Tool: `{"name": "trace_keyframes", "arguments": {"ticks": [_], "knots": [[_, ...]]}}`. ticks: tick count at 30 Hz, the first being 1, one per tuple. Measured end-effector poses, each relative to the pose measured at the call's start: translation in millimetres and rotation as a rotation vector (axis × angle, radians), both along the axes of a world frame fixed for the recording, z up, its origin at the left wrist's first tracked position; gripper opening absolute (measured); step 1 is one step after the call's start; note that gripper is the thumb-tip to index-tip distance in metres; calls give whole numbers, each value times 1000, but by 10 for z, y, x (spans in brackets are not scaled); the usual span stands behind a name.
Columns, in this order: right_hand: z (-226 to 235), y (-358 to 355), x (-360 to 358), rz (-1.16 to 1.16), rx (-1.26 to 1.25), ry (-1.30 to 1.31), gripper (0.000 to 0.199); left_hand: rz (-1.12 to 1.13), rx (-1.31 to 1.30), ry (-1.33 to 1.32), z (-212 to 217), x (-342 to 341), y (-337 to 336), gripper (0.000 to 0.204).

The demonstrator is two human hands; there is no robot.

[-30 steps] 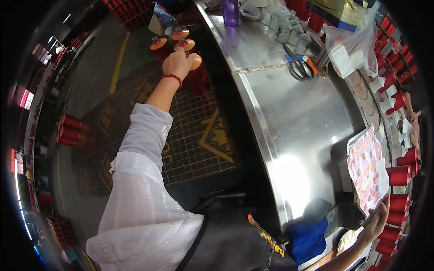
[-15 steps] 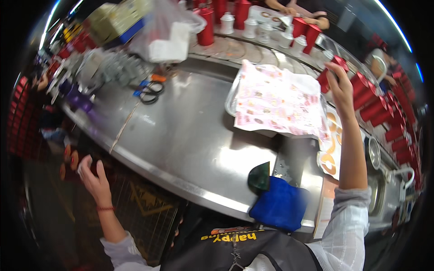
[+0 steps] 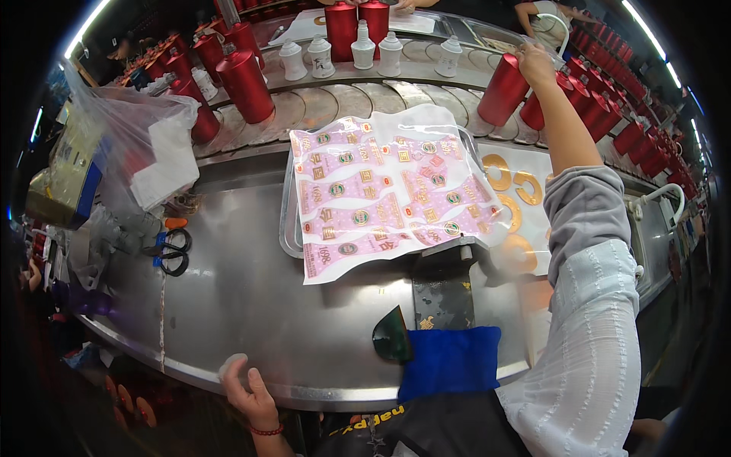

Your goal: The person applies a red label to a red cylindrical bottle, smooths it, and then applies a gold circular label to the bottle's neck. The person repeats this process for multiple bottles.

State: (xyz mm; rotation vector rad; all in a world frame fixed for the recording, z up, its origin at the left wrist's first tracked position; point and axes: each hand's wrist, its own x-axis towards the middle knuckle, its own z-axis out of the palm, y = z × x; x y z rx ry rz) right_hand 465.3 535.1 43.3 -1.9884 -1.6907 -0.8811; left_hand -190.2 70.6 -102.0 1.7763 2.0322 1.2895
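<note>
My right hand (image 3: 536, 67) reaches far out over the conveyor, its fingers closed around the top of a glossy red bottle (image 3: 502, 91); the hand hides the bottle's neck. My left hand (image 3: 251, 390) hangs at the counter's front edge, holding nothing, its fingers apart and slightly curled. A whitish cover sits on one fingertip. Between the hands, a sheet of pink printed labels (image 3: 358, 202) lies over a clear tray (image 3: 289, 228). Nearer to me are a dark green half-round scraper (image 3: 391, 335) and a blue cloth (image 3: 451, 361).
Small white bottles (image 3: 322, 58) and more red bottles (image 3: 245, 85) line the curved conveyor (image 3: 304, 110). Gold ring-shaped labels (image 3: 521, 255) lie right of the tray. Black-handled scissors (image 3: 175, 251) and a plastic bag (image 3: 126, 129) are at left. A faucet (image 3: 666, 199) stands right. Another person's hands (image 3: 411, 4) show beyond.
My view has swung to the right. My right hand has moved onto the top of a red bottle at the conveyor. The left hand is nearer the counter edge, still empty.
</note>
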Motion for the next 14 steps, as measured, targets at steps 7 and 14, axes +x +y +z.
{"name": "trace_keyframes", "arguments": {"ticks": [7, 14], "knots": [[-74, -112, 281, -53, 17, 165, 38, 18, 12, 16, -71, 14, -33, 21], [451, -899, 59, 223, 62, 128, 26, -52, 90, 101, -48, 3, -37, 22]]}}
